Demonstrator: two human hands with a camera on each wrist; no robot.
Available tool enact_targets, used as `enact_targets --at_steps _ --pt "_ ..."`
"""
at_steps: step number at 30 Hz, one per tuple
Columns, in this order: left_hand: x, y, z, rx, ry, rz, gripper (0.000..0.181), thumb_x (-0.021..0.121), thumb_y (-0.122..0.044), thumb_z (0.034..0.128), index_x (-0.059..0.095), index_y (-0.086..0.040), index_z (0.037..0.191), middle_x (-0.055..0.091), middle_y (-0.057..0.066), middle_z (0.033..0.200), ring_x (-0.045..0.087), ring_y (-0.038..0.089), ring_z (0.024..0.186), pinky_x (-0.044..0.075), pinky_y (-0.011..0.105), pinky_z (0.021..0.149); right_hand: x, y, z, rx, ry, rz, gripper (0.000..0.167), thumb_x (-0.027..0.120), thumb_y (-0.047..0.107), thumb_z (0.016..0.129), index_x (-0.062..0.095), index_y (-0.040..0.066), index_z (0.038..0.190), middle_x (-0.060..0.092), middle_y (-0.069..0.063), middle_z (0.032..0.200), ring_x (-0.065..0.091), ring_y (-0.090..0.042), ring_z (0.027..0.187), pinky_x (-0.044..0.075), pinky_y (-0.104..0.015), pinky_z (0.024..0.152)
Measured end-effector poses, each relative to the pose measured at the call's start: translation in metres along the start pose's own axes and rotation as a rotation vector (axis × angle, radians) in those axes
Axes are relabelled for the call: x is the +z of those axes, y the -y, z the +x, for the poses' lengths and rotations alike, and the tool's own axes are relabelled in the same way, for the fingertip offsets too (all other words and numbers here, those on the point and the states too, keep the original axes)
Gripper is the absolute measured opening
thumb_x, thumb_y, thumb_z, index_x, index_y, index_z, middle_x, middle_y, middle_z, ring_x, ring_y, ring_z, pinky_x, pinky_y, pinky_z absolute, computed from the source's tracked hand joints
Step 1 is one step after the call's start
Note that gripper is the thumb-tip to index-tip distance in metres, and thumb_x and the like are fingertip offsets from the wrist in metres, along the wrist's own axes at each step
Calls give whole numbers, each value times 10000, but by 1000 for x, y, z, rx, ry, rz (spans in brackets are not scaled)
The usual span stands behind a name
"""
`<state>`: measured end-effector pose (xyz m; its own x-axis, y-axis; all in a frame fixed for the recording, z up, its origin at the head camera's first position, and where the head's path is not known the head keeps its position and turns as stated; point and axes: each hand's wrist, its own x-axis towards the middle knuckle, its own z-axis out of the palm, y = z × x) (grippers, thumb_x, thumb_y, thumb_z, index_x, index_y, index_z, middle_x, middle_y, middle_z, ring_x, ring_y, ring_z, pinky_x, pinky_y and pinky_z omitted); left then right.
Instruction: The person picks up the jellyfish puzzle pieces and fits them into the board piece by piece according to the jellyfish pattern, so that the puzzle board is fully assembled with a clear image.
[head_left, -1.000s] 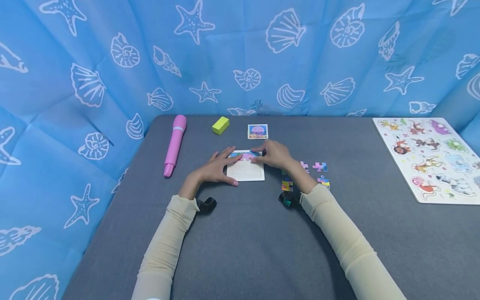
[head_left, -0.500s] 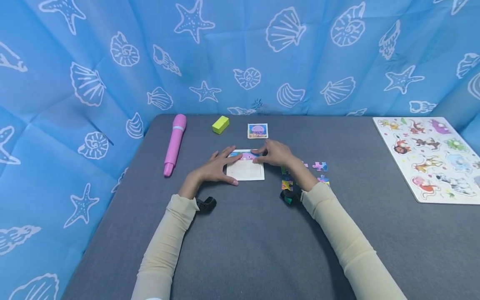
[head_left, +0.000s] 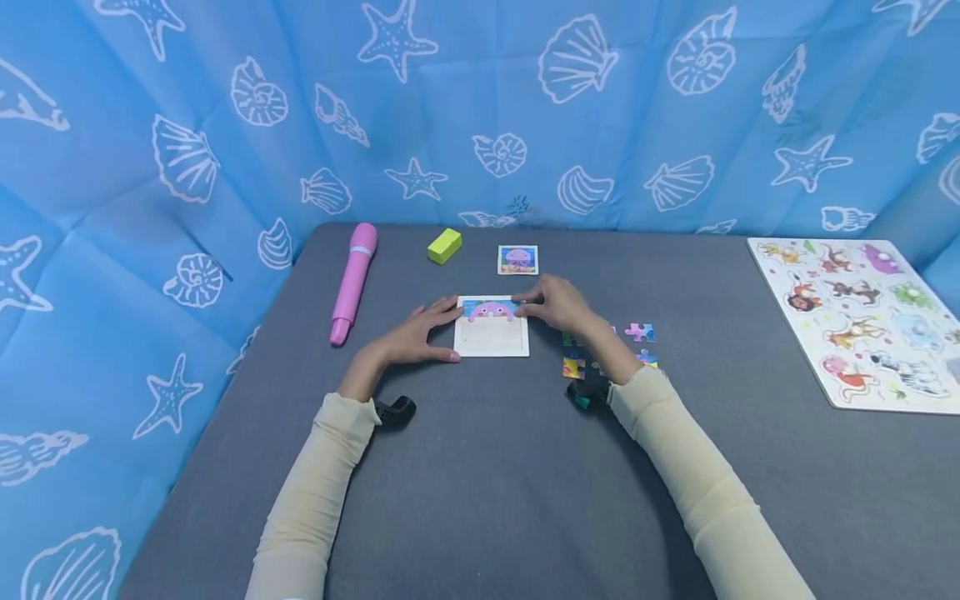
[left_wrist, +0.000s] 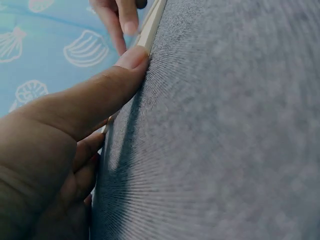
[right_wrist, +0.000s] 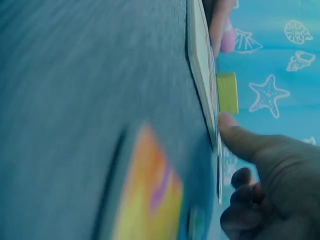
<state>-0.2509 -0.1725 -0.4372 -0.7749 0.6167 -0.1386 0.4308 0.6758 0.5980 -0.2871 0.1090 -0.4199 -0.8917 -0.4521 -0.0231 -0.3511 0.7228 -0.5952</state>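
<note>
No readable text on my feeds: no label, brand, number or sign I can make out in the head view, left wrist view or right wrist view.

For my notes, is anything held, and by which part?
The left hand steadies the tray by its left side; I can't tell whether the right hand grips anything.
</note>
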Motion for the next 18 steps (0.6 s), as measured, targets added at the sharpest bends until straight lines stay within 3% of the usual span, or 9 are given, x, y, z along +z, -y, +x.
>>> enact_targets --at_steps 4,12,18 --pt "2 2 0 11 -20 -6 837 678 -406 806 234 -151 1467 103 48 1559 43 244 1439 -2 497 1148 -14 -8 -19 1 7 69 375 680 193 832 624 93 1190 399 -48 733 332 -185 648 305 -288 579" --pt "1 2 -3 -3 -73 -11 839 716 -389 775 290 -119 1446 191 45 1540 108 238 1433 30 483 1154 -40 -31 -60 63 -6 65 388 693 235 821 637 108 1184 395 -73 789 332 -197 641 318 -305 552" --pt "1 1 -2 -7 -65 -2 837 712 -397 776 291 -123 1445 190 35 1541 106 227 1434 27 476 1156 -39 -47 -80 -30 -7 1 342 707 196 808 669 85 1130 410 -88 767 320 -173 643 293 -282 565"
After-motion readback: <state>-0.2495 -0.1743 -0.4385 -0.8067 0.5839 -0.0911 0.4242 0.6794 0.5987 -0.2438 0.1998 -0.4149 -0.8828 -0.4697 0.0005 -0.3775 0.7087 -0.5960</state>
